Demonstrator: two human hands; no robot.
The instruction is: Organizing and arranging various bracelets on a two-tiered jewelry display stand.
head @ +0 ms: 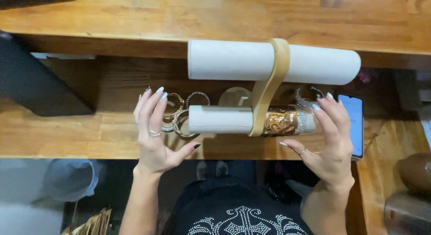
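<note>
Flanking the lower roll (220, 119) of a two-tier bracelet stand (269, 89), both hands are seen with fingers spread and nothing gripped. The left hand (155, 131) is held open at the roll's left end, fingertips just over a loose cluster of bangles (179, 114) lying on the desk (67, 131); whether they are actually touched cannot be told. The right hand (330, 136) is open too, fingers (323, 110) curved near the roll's right end, just beside the gold cuff (280, 122) and the sparkly silver bracelet (301, 120) that sit on the roll against the wooden upright. Contact there is unclear.

The stand is placed toward the middle of the desk's near edge, its upper roll (314, 64) lying further back, empty. A phone (354, 122) is lying at the right, half behind the right hand. A dark object (36, 87) is seen by the left edge.

Judged from this: the roll is best steadied from one end while bangles are slid on from the free left end, one at a time, kept square to the roll so nothing snags. Long nails call for pad contact. The stand could tip if pushed sideways.
</note>
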